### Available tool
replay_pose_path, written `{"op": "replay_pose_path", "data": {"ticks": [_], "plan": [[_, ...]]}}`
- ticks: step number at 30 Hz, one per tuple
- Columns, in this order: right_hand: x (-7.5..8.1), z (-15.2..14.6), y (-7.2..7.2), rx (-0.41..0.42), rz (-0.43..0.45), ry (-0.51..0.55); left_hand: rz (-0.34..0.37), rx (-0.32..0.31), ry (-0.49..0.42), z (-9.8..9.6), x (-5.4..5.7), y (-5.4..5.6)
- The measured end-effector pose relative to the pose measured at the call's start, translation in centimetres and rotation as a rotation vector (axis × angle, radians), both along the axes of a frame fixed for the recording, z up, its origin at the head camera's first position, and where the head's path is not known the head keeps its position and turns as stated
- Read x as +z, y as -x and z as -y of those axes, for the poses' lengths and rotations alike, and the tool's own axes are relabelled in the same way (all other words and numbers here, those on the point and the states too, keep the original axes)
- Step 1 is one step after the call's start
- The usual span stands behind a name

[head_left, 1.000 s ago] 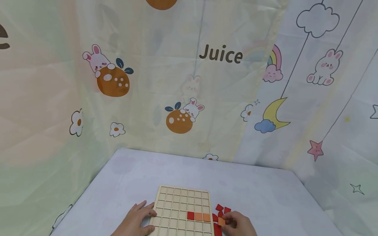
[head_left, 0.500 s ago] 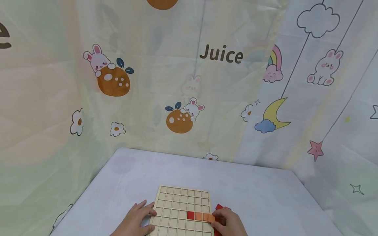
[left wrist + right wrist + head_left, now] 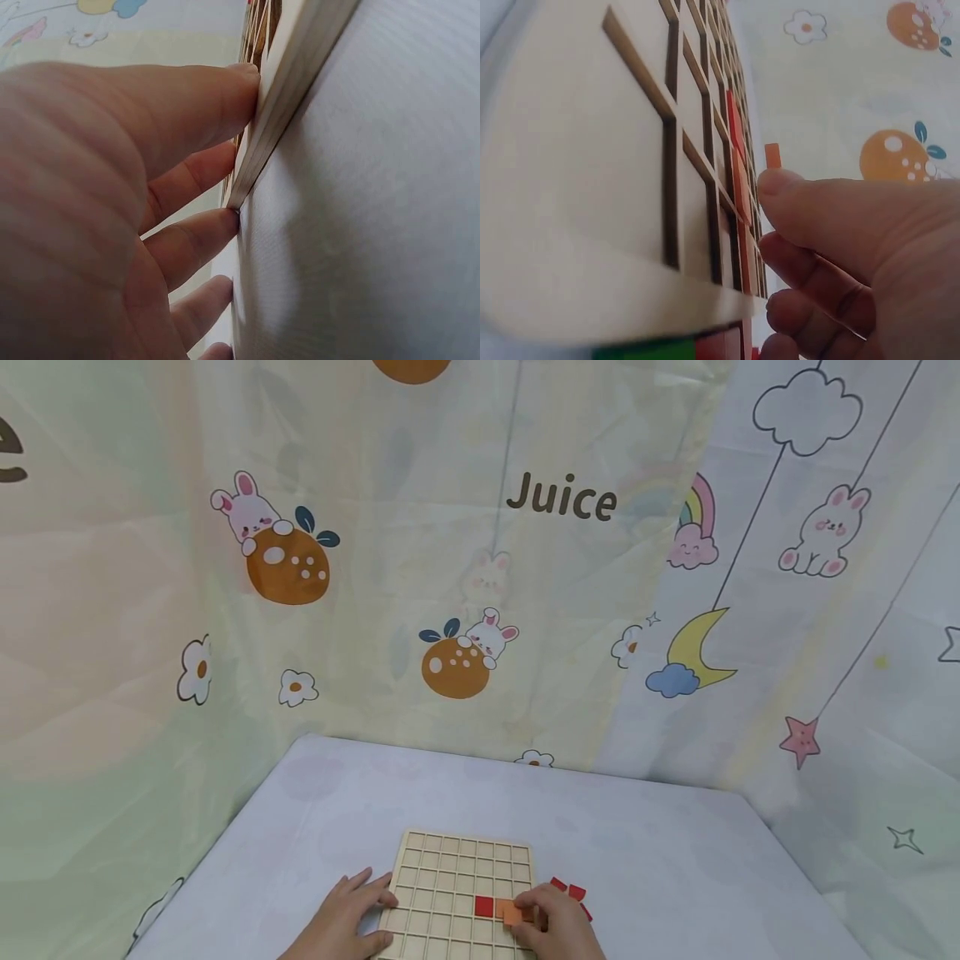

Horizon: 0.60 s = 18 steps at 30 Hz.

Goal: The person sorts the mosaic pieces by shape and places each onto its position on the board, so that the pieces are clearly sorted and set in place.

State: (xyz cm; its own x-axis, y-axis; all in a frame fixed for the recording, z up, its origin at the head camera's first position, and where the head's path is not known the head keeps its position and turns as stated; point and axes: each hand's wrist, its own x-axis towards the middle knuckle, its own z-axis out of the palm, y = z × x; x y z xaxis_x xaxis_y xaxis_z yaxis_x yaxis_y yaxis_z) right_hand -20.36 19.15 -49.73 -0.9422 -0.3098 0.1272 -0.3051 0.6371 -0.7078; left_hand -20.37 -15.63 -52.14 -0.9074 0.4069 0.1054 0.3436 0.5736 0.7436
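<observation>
My right hand (image 3: 558, 922) pinches an orange square tile (image 3: 512, 914) above the wooden grid board (image 3: 450, 877). In the right wrist view the held tile (image 3: 773, 156) sticks up from the thumb tip, apart from the board. A red square tile (image 3: 484, 907) lies in one cell. Beside it in the same row, orange tiles (image 3: 740, 187) lie in cells, partly hidden by my right hand in the head view. My left hand (image 3: 345, 914) rests against the board's left edge, its thumb (image 3: 225, 97) and some fingertips touching the side, fingers loosely extended.
Several red pieces (image 3: 576, 891) lie on the table just right of the board, some behind my right hand. A green piece (image 3: 645, 351) shows past the board's near edge in the right wrist view. A printed curtain (image 3: 375, 568) surrounds the pale table (image 3: 675, 860).
My right hand has carried the orange tile leftward from the loose pieces to above the board's tile row. My left hand has stayed at the board's edge.
</observation>
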Motion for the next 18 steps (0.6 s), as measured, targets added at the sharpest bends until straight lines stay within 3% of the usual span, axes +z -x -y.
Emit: {"op": "replay_pose_path", "data": {"ticks": [18], "plan": [[-0.4, 2.1, 0.0, -0.034, -0.07, -0.026, -0.059, -0.026, 0.008, 0.2, -0.2, 0.0]]}}
